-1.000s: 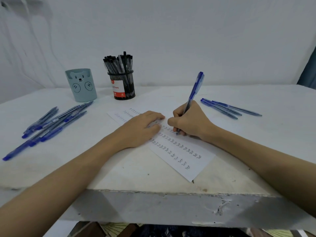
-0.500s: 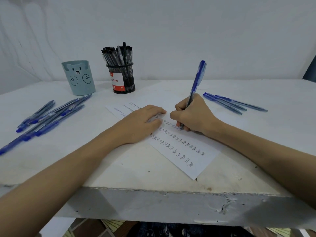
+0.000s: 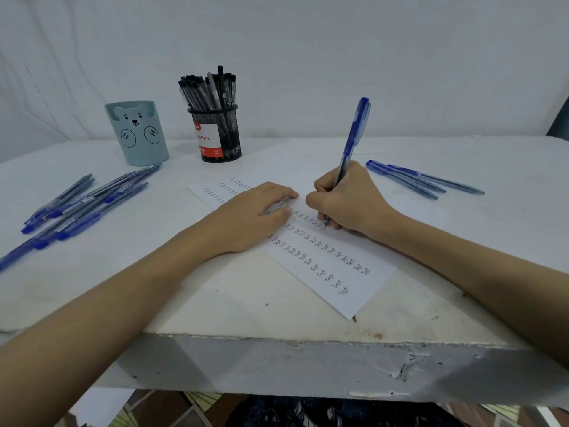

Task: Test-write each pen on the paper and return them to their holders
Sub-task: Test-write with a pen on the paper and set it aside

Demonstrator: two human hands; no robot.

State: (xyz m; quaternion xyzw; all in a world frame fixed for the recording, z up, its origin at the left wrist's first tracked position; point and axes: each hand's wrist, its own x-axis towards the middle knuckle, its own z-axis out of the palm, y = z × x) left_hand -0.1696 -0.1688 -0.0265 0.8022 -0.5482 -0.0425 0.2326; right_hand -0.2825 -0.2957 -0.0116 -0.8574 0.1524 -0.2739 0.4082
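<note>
**Pen tip further along the top row**

Fingers of my right hand point(image 3: 348, 198) are curled round the blue pen point(image 3: 354, 131), its tip down on the paper point(image 3: 354, 291) at the right end of the uppermost row of marks. Over the last second my hand has crept a little to the right along that row while the pen's top stayed tilted up and away from me, so I judge this test-write is still running, not finished. My left hand point(image 3: 246, 217) lies flat with straight fingers, pressing the sheet down just left of the tip; it has not shifted.

Further out, three blue pens point(image 3: 421, 180) lie to the right, a larger scatter of blue pens point(image 3: 80, 208) lies to the left. At the far left stands the bear holder point(image 3: 137, 134), and beside it the mesh holder point(image 3: 215, 131) full of black pens. This pen has yet to go back.
</note>
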